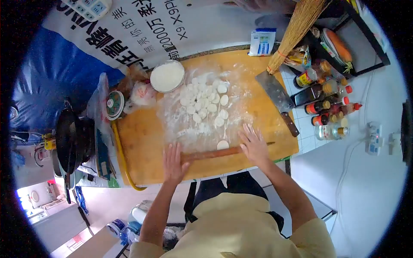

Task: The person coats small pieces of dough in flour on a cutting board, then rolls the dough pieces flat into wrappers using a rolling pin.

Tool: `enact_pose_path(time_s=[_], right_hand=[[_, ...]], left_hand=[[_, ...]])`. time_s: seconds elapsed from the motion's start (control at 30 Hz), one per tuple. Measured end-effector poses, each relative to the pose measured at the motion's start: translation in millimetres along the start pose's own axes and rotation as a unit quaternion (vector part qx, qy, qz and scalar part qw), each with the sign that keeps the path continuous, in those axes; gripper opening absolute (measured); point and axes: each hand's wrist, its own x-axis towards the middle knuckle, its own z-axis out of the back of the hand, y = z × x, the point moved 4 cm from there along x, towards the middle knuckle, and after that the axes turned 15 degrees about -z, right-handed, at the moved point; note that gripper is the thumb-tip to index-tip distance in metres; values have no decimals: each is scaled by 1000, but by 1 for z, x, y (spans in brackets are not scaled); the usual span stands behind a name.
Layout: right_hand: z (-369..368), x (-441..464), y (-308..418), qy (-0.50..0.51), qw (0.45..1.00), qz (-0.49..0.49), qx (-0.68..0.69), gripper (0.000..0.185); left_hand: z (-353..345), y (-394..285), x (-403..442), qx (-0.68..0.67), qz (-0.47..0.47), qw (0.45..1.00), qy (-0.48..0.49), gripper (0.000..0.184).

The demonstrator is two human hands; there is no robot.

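A wooden rolling pin [211, 154] lies near the front edge of the wooden board [142, 146]. My left hand [174, 163] rests flat at its left end, fingers stretched forward. Across the pin's right part lies my right hand [254, 146], its fingers extended and slightly spread; the palm covers some of the pin. One round dough piece [223, 145] sits just beyond the pin, between the hands. Farther back, several small floured dough pieces [202, 96] are gathered on a patch of white flour [189, 129].
A bowl of flour [167, 76] stands at the back left, beside a lidded pot [115, 105]. On the right lie a cleaver [277, 94] and a straw broom [297, 32]. Sauce bottles [318, 107] line the tiled counter. A black wok [69, 137] is far left.
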Motion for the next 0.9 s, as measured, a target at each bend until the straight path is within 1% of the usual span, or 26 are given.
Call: enact_pose_path(time_s=[0.07,0.1,0.13,0.17,0.2,0.23,0.27,0.3,0.33,0.37,0.4,0.47,0.5,0.53,0.57,0.6,0.63,0.67,0.7,0.73,0.8,0.87,0.9], right_hand=[[-2,12,2,22,1000,-4,18,52],[-6,38,-3,-2,1000,8,-18,54],[-6,51,-5,-27,998,20,-53,55],[-5,49,-5,-27,998,21,-53,55],[-2,47,-6,-26,999,2,-32,55],[1,45,-7,-25,999,-16,-11,55],[-1,28,-8,-28,999,-14,-12,55],[-9,1,-8,2,1000,18,-21,56],[-14,-10,-9,34,998,50,-30,57],[-10,-3,-7,33,998,51,-31,57],[-3,4,-1,36,998,41,-18,59],[-5,26,-4,48,998,32,-5,61],[-11,50,-11,28,998,26,-54,63],[-16,59,-14,9,995,21,-102,66],[-15,54,-14,14,995,26,-101,66],[-6,48,-15,7,1000,9,-20,64],[1,42,-19,-4,998,-12,59,63],[-1,24,-23,-6,998,-13,59,63],[-8,-3,-24,22,999,17,39,61],[-14,-17,-23,51,997,48,20,59],[-3,-2,-14,49,998,39,21,58],[-3,27,-14,49,998,39,22,58],[-4,48,-18,-2,999,25,43,57]], left_hand=[[-2,4,1,-67,51,996,-14,83],[-4,9,14,-67,53,996,-15,83],[-4,19,32,-29,63,997,-24,83],[-2,24,41,9,73,997,-33,83],[0,22,36,9,76,996,-35,83],[1,16,28,35,44,998,-6,83],[4,9,19,62,10,998,24,83],[9,2,4,62,11,998,20,83],[12,-9,-14,24,-3,999,34,81],[11,-14,-23,-13,-21,998,51,79],[4,-8,-17,-16,-20,998,55,79],[-9,18,9,-46,52,997,-30,82],[-10,26,25,-47,56,997,-28,82],[-7,32,39,11,26,998,-48,84],[-5,33,41,69,-3,995,-68,86],[-2,29,30,70,2,995,-65,86],[0,20,16,41,1,999,-11,85],[1,12,5,13,-2,999,41,83],[6,3,-10,13,-4,999,39,83],[8,-8,-28,-14,-16,999,44,81],[2,-7,-31,-45,-32,997,60,79],[-5,17,-2,-32,27,999,-28,83],[-4,25,12,-31,29,999,-26,83]])
